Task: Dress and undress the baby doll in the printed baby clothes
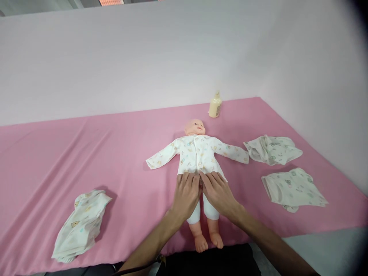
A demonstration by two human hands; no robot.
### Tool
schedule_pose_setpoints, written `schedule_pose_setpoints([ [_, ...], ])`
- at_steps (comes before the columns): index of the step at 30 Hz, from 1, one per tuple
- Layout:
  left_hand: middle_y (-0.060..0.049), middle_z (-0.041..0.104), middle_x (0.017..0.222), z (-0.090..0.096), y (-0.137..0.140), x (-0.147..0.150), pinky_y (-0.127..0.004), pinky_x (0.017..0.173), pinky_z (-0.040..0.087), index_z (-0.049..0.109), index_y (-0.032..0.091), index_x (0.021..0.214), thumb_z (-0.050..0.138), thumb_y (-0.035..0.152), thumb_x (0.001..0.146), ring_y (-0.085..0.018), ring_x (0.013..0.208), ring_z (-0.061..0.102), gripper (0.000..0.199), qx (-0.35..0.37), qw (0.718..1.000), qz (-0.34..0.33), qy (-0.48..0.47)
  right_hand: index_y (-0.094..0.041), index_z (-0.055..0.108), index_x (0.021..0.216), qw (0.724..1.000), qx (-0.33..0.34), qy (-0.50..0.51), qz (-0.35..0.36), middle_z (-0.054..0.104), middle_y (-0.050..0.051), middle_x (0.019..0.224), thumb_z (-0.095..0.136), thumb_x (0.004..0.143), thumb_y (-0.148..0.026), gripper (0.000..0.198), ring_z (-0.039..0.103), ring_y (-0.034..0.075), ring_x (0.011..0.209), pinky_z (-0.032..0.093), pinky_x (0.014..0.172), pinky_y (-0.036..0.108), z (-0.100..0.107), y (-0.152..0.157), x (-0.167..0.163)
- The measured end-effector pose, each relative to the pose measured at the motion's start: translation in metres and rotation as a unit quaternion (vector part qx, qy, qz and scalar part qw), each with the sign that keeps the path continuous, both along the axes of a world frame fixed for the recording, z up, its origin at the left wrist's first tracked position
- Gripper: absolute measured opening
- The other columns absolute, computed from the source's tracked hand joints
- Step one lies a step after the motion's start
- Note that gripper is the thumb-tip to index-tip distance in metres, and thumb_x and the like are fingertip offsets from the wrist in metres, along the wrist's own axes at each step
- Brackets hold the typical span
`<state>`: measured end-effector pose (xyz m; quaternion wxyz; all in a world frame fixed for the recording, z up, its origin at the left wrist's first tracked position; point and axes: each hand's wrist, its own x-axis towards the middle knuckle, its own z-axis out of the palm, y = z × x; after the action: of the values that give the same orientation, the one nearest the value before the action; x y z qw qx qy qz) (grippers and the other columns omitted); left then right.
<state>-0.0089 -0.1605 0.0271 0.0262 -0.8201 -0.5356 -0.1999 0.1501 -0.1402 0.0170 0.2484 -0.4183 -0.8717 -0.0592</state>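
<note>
A baby doll [196,241] lies on its back, head away from me. It wears a white patterned baby shirt [189,153] with its sleeves spread to both sides, and its lower legs and feet stick out toward me. At the shirt's lower front edge, my left hand [186,191] has its fingers curled over the cloth left of the middle. Close beside it, my right hand [217,189] grips the same hem just right of the button line. Both thumbs meet near the centre, and the fingertips are partly hidden in the fabric.
A pink sheet [129,153] covers the table. Folded baby clothes lie around: one garment [82,226] at the front left, another garment [273,149] at the right, and a third garment [293,188] below it. A pale yellow pump bottle [214,106] stands near the wall.
</note>
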Motion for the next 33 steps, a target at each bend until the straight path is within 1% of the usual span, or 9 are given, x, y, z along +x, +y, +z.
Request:
schedule_pose_setpoints([
  [4,-0.002,0.062,0.089,0.009,0.006,-0.005,-0.036,0.08,0.039,0.055,0.017,0.095,0.048,0.014,0.095,-0.019,0.085,0.051,0.008,-0.051,0.994,-0.019,-0.093,-0.012,0.051,0.135,0.995,-0.034,0.086,0.03,0.067,0.009,0.096,0.043,0.093,-0.007,0.043,0.059,0.024,0.09,0.052,0.083,0.041,-0.003,0.005,0.003],
  [8,-0.001,0.063,0.094,0.029,0.027,-0.022,-0.034,0.088,0.043,0.056,0.02,0.105,0.046,0.021,0.098,-0.017,0.093,0.055,0.012,-0.103,0.978,0.028,-0.179,-0.017,0.055,0.126,0.979,-0.084,0.183,0.01,0.065,0.006,0.09,0.043,0.096,-0.013,0.032,0.06,0.022,0.085,0.053,0.078,0.038,0.005,0.02,0.013],
  [12,-0.004,0.064,0.102,0.043,0.041,-0.037,-0.038,0.09,0.045,0.057,0.018,0.105,0.048,0.027,0.097,-0.02,0.1,0.057,0.015,-0.158,0.976,0.052,-0.137,-0.019,0.056,0.121,0.968,-0.141,0.204,-0.025,0.064,0.008,0.097,0.05,0.097,-0.027,0.026,0.063,0.022,0.09,0.055,0.08,0.04,0.015,0.027,0.027],
  [14,-0.005,0.063,0.101,0.044,0.035,-0.038,-0.039,0.086,0.047,0.057,0.018,0.101,0.046,0.037,0.099,-0.021,0.094,0.059,0.022,-0.195,0.976,0.042,-0.088,-0.019,0.053,0.126,0.971,-0.172,0.163,-0.008,0.063,0.011,0.109,0.058,0.094,-0.036,0.037,0.063,0.026,0.1,0.055,0.085,0.044,0.014,0.021,0.032],
  [19,-0.009,0.06,0.116,0.032,-0.002,-0.029,-0.044,0.087,0.05,0.053,0.019,0.116,0.053,0.052,0.094,-0.026,0.103,0.058,0.04,-0.181,0.983,-0.008,-0.02,-0.023,0.043,0.138,0.969,-0.206,0.129,-0.033,0.057,0.013,0.131,0.066,0.088,-0.045,0.058,0.057,0.03,0.12,0.054,0.096,0.049,-0.005,-0.004,0.045],
  [23,-0.009,0.058,0.116,0.025,-0.016,-0.035,-0.04,0.083,0.053,0.049,0.021,0.12,0.048,0.045,0.098,-0.025,0.106,0.058,0.033,-0.219,0.97,0.049,-0.088,-0.025,0.044,0.135,0.961,-0.226,0.151,-0.043,0.056,0.012,0.13,0.053,0.097,-0.038,0.042,0.058,0.026,0.12,0.053,0.098,0.046,-0.018,-0.014,0.06],
  [28,-0.008,0.056,0.121,0.012,-0.025,-0.057,-0.038,0.085,0.054,0.048,0.024,0.125,0.043,0.049,0.099,-0.021,0.106,0.059,0.036,-0.256,0.938,0.128,-0.196,-0.022,0.047,0.138,0.976,-0.152,0.125,-0.088,0.055,0.014,0.134,0.051,0.092,-0.021,0.047,0.05,0.031,0.128,0.046,0.105,0.052,-0.036,-0.014,0.077],
  [30,-0.009,0.053,0.13,0.001,-0.029,-0.062,-0.04,0.089,0.054,0.047,0.025,0.129,0.044,0.044,0.099,-0.022,0.115,0.057,0.036,-0.248,0.936,0.142,-0.206,-0.019,0.049,0.137,0.973,-0.136,0.132,-0.135,0.059,0.015,0.129,0.053,0.091,-0.022,0.047,0.054,0.032,0.122,0.048,0.101,0.054,-0.044,-0.01,0.078],
  [33,-0.013,0.048,0.141,-0.017,-0.027,-0.06,-0.045,0.094,0.053,0.043,0.022,0.137,0.048,0.031,0.095,-0.027,0.125,0.053,0.043,-0.201,0.945,0.173,-0.19,-0.018,0.056,0.13,0.962,-0.18,0.152,-0.141,0.066,0.013,0.121,0.049,0.094,-0.022,0.037,0.062,0.028,0.111,0.053,0.094,0.05,-0.049,-0.003,0.072],
])
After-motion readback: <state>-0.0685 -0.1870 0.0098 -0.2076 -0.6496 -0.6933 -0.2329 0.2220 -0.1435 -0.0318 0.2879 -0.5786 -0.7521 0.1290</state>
